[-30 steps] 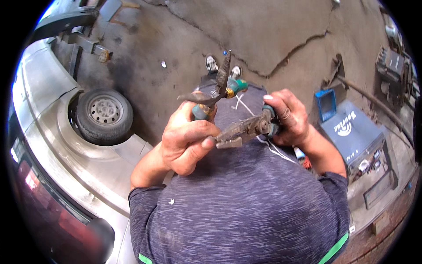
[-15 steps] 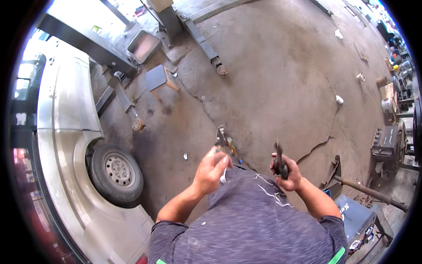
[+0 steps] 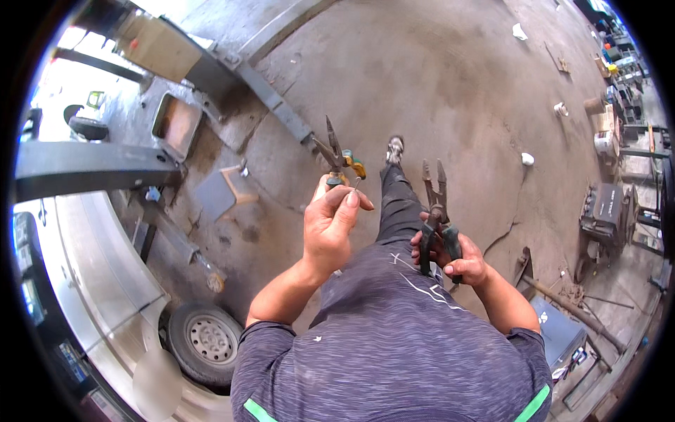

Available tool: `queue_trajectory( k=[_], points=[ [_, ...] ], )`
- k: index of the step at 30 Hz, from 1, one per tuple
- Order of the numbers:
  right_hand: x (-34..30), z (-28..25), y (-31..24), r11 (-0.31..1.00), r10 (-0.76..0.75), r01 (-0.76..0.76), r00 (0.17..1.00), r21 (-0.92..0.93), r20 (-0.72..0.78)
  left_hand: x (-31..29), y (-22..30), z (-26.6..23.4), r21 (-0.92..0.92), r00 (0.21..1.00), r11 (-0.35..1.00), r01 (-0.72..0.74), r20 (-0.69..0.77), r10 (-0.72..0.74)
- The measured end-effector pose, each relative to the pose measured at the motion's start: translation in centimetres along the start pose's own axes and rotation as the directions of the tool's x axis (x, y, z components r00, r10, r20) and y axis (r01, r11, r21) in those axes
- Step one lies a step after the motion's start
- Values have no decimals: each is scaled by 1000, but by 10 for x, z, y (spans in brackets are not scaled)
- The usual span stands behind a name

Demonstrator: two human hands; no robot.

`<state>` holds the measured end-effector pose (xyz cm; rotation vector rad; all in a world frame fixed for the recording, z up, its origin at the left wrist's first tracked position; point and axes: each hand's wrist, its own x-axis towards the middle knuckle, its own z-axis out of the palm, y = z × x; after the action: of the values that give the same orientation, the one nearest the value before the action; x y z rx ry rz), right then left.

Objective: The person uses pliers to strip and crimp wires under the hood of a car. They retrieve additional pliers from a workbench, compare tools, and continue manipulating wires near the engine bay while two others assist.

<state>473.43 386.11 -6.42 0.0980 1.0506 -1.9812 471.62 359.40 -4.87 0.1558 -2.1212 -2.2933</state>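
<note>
The left hand (image 3: pixel 328 231) grasps the green-and-yellow pliers (image 3: pixel 339 162), which rise from its far side, beyond the curled fingers. Their long axis runs mainly near to far; the jaws spread in a wide V, one blade pointing far and the other slanting left, while a yellow handle swings out to the right. Between that hand's thumb and forefinger stands a small thin piece (image 3: pixel 357 183), just on the near side of the yellow handle; it is too small to tell what it is.

The right hand (image 3: pixel 463 266) grasps the dark-handled pliers (image 3: pixel 436 212), its fingers and thumb on either side of the parted handles. These pliers also point far, leaning a little left, with their jaws slightly apart. Their tips lie to the right of the thin piece, well apart from it, so the left hand is the nearer one to that piece. A dark trouser leg (image 3: pixel 399 211) and a shoe (image 3: pixel 395 149) show in the gap between the two tools.
</note>
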Motion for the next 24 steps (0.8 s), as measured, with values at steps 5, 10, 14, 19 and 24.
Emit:
queue_trajectory(
  k=[5, 10, 14, 19, 24],
  points=[
    [137, -69, -180, 889, -47, 97, 992, -448, 120, 186, 21, 11, -100, 980, 975, 196, 44, -193],
    [257, -56, -367, 296, -106, 284, 958, -912, 265, 343, 85, 6, -63, 979, 992, 105, -170, -114],
    [367, -39, -465, 407, -6, 266, 958, -874, 288, 455, 112, -22, -73, 938, 996, 48, -340, -70],
    [552, -47, -528, 673, 173, 17, 968, -740, 179, 609, 86, -101, -544, 915, 820, -176, -399, -67],
    [777, -25, -588, 698, 157, -3, 976, -716, 149, 787, 97, -219, -542, 875, 820, -186, -471, -113]
  ],
)
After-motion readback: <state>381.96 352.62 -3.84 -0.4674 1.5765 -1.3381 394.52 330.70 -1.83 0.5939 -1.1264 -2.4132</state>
